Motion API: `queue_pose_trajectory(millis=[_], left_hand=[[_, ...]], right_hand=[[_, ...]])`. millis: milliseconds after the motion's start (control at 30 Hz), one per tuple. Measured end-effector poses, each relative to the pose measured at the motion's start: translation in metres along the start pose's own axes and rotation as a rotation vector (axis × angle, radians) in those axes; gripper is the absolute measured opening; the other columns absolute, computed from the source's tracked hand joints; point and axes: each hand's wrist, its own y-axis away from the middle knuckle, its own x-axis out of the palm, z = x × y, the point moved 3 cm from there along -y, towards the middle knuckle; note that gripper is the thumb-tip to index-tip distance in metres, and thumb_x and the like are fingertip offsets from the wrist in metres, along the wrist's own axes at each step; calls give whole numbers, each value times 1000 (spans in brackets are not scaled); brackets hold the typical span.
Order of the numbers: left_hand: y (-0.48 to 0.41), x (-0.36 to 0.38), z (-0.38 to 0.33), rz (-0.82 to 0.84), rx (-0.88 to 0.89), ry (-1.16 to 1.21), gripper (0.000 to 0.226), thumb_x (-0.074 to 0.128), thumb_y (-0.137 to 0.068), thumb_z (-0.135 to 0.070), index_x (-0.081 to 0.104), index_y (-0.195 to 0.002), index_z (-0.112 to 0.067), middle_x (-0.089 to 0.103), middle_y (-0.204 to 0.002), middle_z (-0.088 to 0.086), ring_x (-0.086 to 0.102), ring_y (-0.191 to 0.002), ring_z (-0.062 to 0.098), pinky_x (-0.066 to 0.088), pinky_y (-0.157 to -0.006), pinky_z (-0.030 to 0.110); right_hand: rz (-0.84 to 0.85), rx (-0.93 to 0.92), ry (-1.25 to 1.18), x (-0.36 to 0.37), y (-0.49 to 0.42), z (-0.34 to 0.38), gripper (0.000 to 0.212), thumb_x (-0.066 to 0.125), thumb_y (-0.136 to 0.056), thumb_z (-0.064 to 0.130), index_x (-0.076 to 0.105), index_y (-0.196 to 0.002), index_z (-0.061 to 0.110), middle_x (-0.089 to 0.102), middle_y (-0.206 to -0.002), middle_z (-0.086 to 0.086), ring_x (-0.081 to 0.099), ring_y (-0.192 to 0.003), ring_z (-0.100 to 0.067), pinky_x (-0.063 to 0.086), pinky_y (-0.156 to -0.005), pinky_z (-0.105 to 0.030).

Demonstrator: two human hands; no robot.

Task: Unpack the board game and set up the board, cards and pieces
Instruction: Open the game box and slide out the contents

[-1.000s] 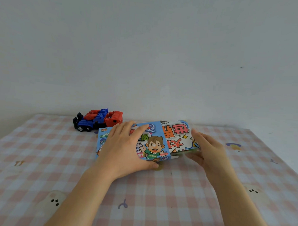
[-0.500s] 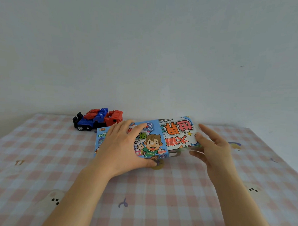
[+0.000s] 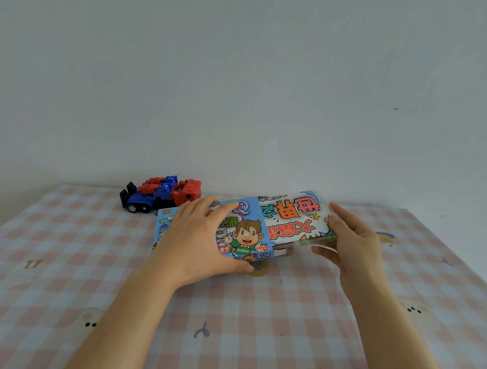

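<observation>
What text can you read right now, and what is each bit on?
"GO": left end of the game box.
"世界": big red characters, upside down, box top.
"大富": red characters nearer the camera, also upside down.
Green characters beside the left hand: partly covered, unreadable.
Print on the cartoon boy's shirt: too small.
On the toy truck: none readable.

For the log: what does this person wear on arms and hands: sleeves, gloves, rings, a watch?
Nothing visible. The left hand and right hand are bare, no gloves, no rings on the fingers in view. Both forearms are uncovered down to the frame edge: no sleeves, watch or bracelet.
</observation>
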Motion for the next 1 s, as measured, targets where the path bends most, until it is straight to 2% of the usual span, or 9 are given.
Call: queue_pose_trajectory(millis=[200,300,433,633,767,867,1000], left_hand=[[2,-7,3,-54,-13,-16,123,40,-35,-97,29,-142,-39,35,-138,-8,28,-130,13,19,-112,31],[1,-9,9,-75,-36,-32,125,31,-34,-102,28,-142,-40,34,-141,-5,28,-132,17,22,-112,35],[0,-11,15,-113,-62,-44,121,30,-38,-101,29,-142,-40,34,-142,-4,30,-133,20,25,-112,40],[2,-21,17,-287,-105,-65,111,46,-44,-91,39,-138,-32,42,-135,1,37,-127,24,31,-108,43],[1,-27,18,-408,-137,-26,106,51,-47,-86,43,-135,-28,46,-129,6,42,-121,29,36,-102,47],[1,-32,17,-483,-133,14,103,55,-50,-84,42,-135,-28,47,-127,5,43,-120,28,36,-101,48],[0,-30,10,-469,-112,59,102,57,-51,-83,40,-136,-29,46,-129,4,42,-122,26,38,-100,49]], right_hand=[[-73,-3,-38,-7,-2,2,28,51,-96,13,60,-121,20,69,-82,-2,65,-63,-15,55,-51,-28],[-117,-18,-78,-11,-3,3,29,51,-96,13,60,-122,20,68,-85,-2,65,-62,-14,53,-49,-26],[-173,1,-153,-17,-5,3,31,51,-96,12,59,-125,20,67,-86,-3,63,-59,-15,51,-44,-23],[-245,1,-224,-23,-5,6,32,50,-96,13,58,-126,21,66,-85,-1,62,-55,-14,53,-47,-24],[-282,8,-220,-29,-5,8,31,51,-95,13,61,-123,21,66,-88,-3,61,-58,-16,51,-41,-20],[-248,12,-151,-28,-6,8,29,51,-94,13,63,-120,20,65,-81,-2,59,-57,-16,49,-40,-19],[-112,41,4,-15,-6,3,25,52,-94,11,66,-113,18,64,-77,-6,56,-54,-19,48,-37,-21]])
